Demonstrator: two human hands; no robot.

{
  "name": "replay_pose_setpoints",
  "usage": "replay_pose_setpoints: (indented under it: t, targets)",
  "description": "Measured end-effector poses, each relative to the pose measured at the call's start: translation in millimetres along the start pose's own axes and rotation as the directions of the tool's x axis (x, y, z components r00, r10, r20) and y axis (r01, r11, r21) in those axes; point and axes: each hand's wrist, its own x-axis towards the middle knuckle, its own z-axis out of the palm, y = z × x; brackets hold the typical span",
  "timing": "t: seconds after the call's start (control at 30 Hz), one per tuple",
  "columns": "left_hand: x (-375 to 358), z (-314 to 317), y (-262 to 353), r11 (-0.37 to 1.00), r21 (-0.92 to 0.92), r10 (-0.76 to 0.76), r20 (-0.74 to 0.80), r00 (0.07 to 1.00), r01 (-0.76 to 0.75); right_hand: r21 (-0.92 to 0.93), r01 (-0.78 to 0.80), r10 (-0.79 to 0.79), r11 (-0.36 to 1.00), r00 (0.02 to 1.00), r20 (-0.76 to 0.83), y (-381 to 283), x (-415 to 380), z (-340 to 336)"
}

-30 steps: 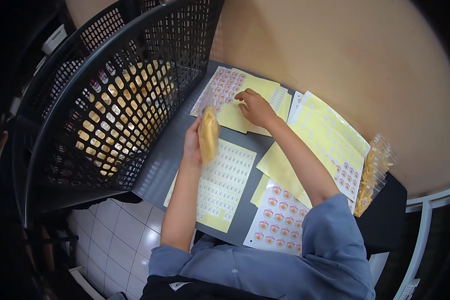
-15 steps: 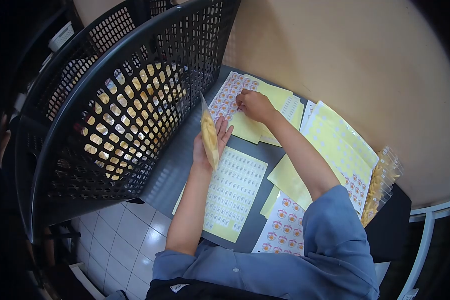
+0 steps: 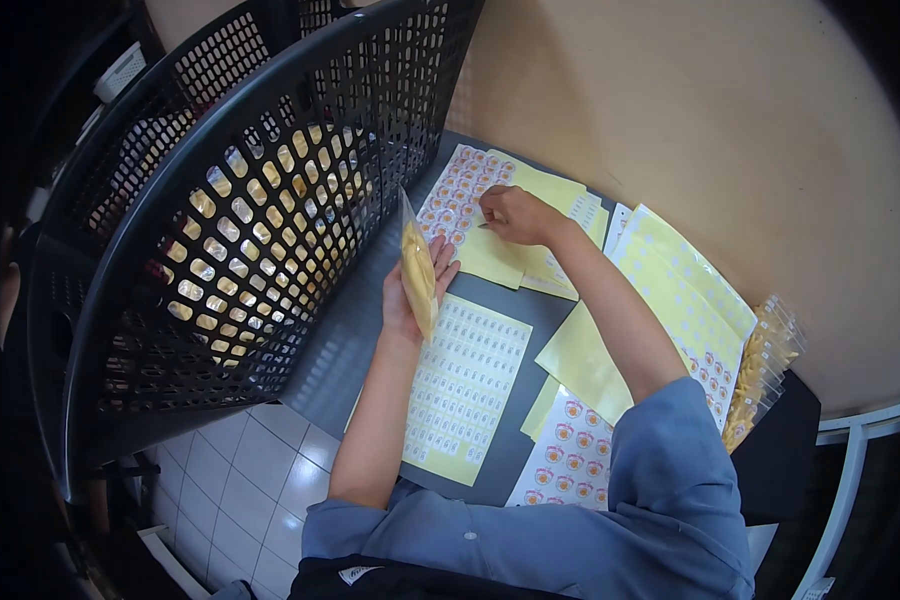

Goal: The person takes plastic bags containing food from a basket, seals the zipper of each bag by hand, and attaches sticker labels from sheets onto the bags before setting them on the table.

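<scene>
My left hand [image 3: 410,298] holds a clear plastic pouch of yellow food [image 3: 418,270] upright, its fingers stretched behind the pouch. Over a sheet of round orange-and-pink logo stickers [image 3: 460,190], my right hand [image 3: 515,215] is closed in a pinch. A small sticker [image 3: 484,226] shows at its fingertips, mostly hidden by them. Part of that sheet is bare yellow backing. Below my left hand lies a sheet of small printed white labels [image 3: 475,370] on the grey table [image 3: 335,345].
A tall black perforated basket [image 3: 270,230] with many filled pouches inside stands at the left edge. More sticker sheets [image 3: 670,280] lie to the right, partly under my right arm. Several filled pouches [image 3: 760,375] rest at the far right. A beige wall [image 3: 710,110] rises behind.
My right hand has shifted slightly right and down, away from the remaining round stickers, with the small sticker in its pinch. My left hand and the pouch have barely moved.
</scene>
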Motion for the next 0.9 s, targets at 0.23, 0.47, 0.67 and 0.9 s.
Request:
replay_pose_setpoints:
  t: [0.23,0.47,0.67,0.9]
  targets:
    - [-1,2,-1,0.998,0.061,0.006,0.017,1.0,-0.007,0.113,0.06,-0.045,0.992,0.99,-0.13,4,-6,4]
    - [-1,3,-2,0.997,0.072,0.02,0.0,1.0,-0.02,0.252,0.04,0.054,0.967,0.933,-0.357,-5,-14,13]
    - [0,1,-1,0.998,0.068,0.014,0.015,1.0,-0.015,0.307,-0.061,0.128,0.95,0.97,-0.205,2,-12,9]
    - [-1,3,-1,0.997,0.069,0.018,-0.005,1.0,-0.017,0.303,-0.167,0.205,0.938,0.974,-0.098,-1,-11,6]
